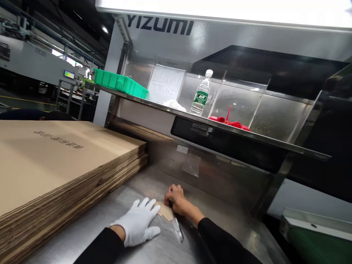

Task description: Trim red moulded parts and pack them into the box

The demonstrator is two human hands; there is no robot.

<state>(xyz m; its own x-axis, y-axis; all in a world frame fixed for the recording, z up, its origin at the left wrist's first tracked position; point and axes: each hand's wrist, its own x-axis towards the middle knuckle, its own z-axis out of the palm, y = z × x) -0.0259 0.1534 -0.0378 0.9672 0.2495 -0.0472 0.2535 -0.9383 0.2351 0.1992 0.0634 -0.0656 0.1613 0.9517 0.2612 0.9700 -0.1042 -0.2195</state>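
My left hand (136,222), in a white fabric glove, lies flat with its fingers spread on the steel table (110,216). Its fingertips reach a small tan cardboard piece (164,211). My bare right hand (175,200) is curled at the upper edge of that piece, and I cannot tell whether it grips it. A small metal blade or tool (178,229) lies on the table just below the piece, nearest my right wrist. A tall stack of corrugated cardboard sheets (60,165) rises to the left of my left hand.
A steel shelf (209,123) runs above the table, holding a green plastic crate (121,83), a water bottle (201,93), red plastic parts (229,123), and a white cloth (174,105). A machine panel marked YIZUMI (161,26) stands behind it. A factory floor lies far left.
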